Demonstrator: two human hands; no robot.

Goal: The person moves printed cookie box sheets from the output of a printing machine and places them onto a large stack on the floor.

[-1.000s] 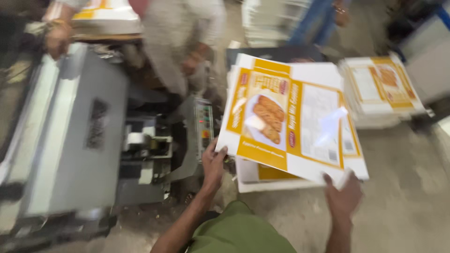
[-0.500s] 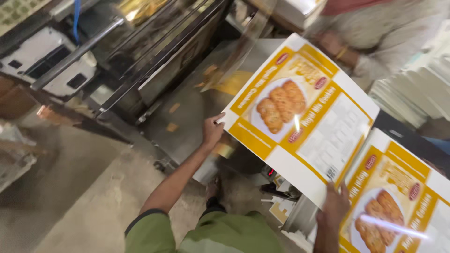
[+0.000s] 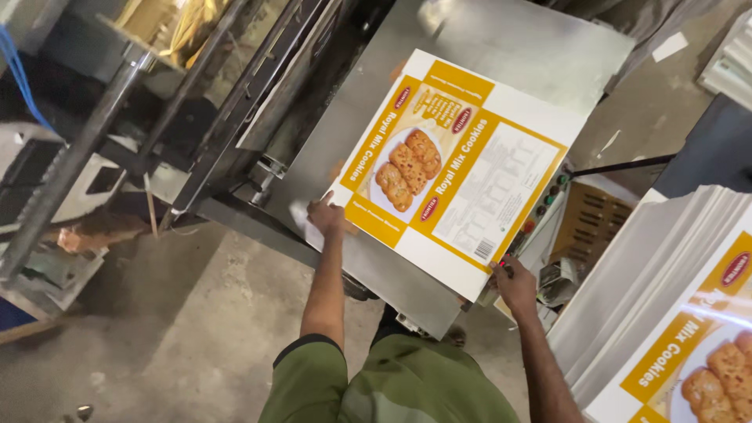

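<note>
Yellow and white card, printed with a picture of biscuits on a plate: that is the sheet point(image 3: 454, 168) the person holds out flat over the metal table point(image 3: 517, 47) of the machine. It sits tilted, one corner pointing away up the table, the near edge hanging just past the table's lower rim. The left hand point(image 3: 327, 215) grips the sheet's left corner, thumb on top and fingers curled under, closed on the card. The right hand point(image 3: 513, 283) holds the lower right corner from beneath, fingers closed around the edge, so the sheet is stretched between the two hands. Both forearms reach up from green sleeves and trousers at the bottom of the view.

Just right of the right hand, under the sheet's edge, a control panel point(image 3: 548, 205) with small coloured buttons shows, and beside it a yellowish vented box point(image 3: 591, 227). Further right stands a tall stack point(image 3: 666, 313) of the same printed sheets, its white edges fanned and the top sheet glossy. Left of the table run dark steel rails and rods point(image 3: 227, 102) of the machine frame. Below lies a grey concrete floor point(image 3: 180, 329), stained and dusty.
</note>
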